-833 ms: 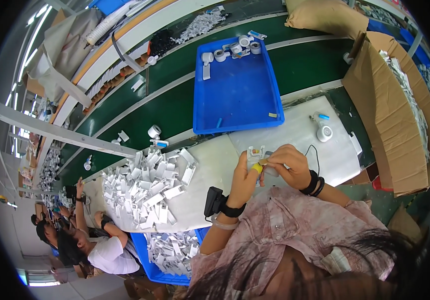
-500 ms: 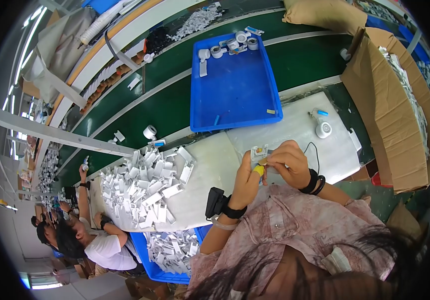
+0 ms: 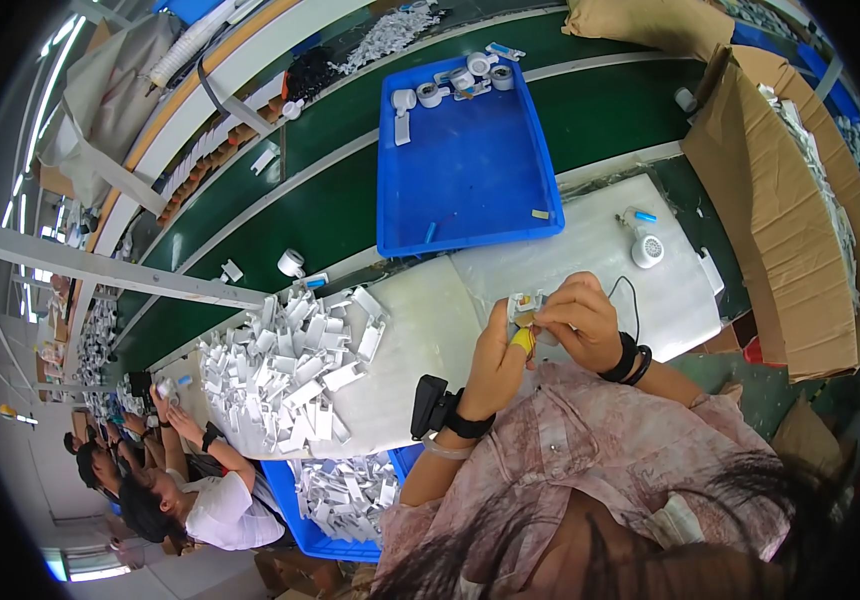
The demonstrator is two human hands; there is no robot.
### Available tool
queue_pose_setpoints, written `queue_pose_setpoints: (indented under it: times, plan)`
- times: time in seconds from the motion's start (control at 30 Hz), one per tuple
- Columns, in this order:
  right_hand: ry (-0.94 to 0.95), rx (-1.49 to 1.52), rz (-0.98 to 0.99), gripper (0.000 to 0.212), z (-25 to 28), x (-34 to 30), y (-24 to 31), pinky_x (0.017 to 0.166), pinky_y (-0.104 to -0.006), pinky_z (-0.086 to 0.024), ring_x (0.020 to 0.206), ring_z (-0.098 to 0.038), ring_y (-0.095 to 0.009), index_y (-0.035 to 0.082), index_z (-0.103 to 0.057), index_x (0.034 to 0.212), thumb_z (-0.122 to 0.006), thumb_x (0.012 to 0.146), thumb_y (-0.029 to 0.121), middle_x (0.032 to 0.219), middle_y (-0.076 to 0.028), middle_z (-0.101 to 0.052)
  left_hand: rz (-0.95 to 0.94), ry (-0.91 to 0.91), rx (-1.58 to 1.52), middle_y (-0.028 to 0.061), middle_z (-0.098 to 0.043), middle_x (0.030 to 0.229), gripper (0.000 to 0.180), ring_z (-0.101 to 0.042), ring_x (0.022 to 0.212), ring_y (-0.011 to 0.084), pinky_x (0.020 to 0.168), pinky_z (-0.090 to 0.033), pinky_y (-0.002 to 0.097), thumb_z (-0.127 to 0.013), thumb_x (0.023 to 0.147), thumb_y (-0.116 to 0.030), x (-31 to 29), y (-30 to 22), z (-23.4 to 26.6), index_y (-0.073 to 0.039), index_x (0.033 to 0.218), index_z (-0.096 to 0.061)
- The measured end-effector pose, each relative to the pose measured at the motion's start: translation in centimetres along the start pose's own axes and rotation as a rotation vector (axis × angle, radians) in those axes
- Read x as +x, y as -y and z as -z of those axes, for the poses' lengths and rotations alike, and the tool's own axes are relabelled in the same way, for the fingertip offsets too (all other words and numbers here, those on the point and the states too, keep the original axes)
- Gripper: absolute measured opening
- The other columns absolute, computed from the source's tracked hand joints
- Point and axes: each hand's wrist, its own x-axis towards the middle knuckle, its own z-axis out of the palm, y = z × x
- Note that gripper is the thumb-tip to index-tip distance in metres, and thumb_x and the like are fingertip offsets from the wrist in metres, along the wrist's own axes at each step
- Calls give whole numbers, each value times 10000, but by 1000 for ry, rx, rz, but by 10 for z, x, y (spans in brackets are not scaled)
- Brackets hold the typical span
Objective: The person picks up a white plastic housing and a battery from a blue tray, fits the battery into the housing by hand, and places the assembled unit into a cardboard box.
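Note:
Above the near edge of the work mat, my left hand is closed around a small white plastic housing, its open side showing some little inner parts. My right hand meets it from the other side, with thumb and fingers pinched together at the housing's edge. A small tan piece shows by those fingertips, but what they grip is mostly hidden. Just below, between the hands, is a yellow piece; I cannot make out its kind. Further right on the mat lies a white device with a round perforated head and a blue part.
A heap of white plastic housings covers the mat's left side; a blue bin below holds more. Beyond the mat stands a blue tray with several round-headed parts. A cardboard box is at right. Co-workers sit at left.
My hands stay together on the housing, with only a slight shift of fingers and view. At left, a co-worker's raised arm has come down and both that person's hands now meet.

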Motion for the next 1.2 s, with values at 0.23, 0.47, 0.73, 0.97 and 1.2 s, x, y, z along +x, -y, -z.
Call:
queue_pose_setpoints:
  times: [0.23,0.47,0.73,0.97,1.2]
  plan:
    - [11,22,-53,201,-2,-2,-1,753,-331,-403,781,-530,-223,100,-672,910,-732,732,29,833,-26,-620,-62,-43,86,69,-541,920,399,-517,746,114,600,-463,251,-344,872,24,0,0,-3,10,1261,-427]
    - [44,22,-60,166,1,0,0,762,-335,-396,774,-539,-222,87,-665,896,-716,748,31,833,-28,-622,-113,-69,19,38,-536,853,327,-504,702,85,580,-439,228,-444,958,-105,-2,6,-6,6,1266,-438]
    - [64,15,-54,187,0,1,-2,756,-338,-407,772,-543,-230,82,-662,895,-712,729,12,830,-35,-620,-114,-143,156,11,-536,811,290,-500,684,61,552,-433,207,-464,974,-137,-2,17,-6,7,1225,-471]
    - [48,11,-37,205,-3,3,-1,749,-344,-415,748,-553,-227,75,-653,898,-716,715,9,816,-40,-620,-56,-227,250,192,-627,906,247,-653,821,293,710,-496,338,-484,945,-111,-2,7,-10,32,1143,-518]
    - [62,-1,-32,194,-7,3,0,750,-351,-418,749,-565,-221,68,-646,874,-716,705,4,802,-33,-619,-92,-247,357,127,-633,808,221,-624,684,204,619,-488,300,-455,973,-147,-2,5,-7,18,1096,-537]
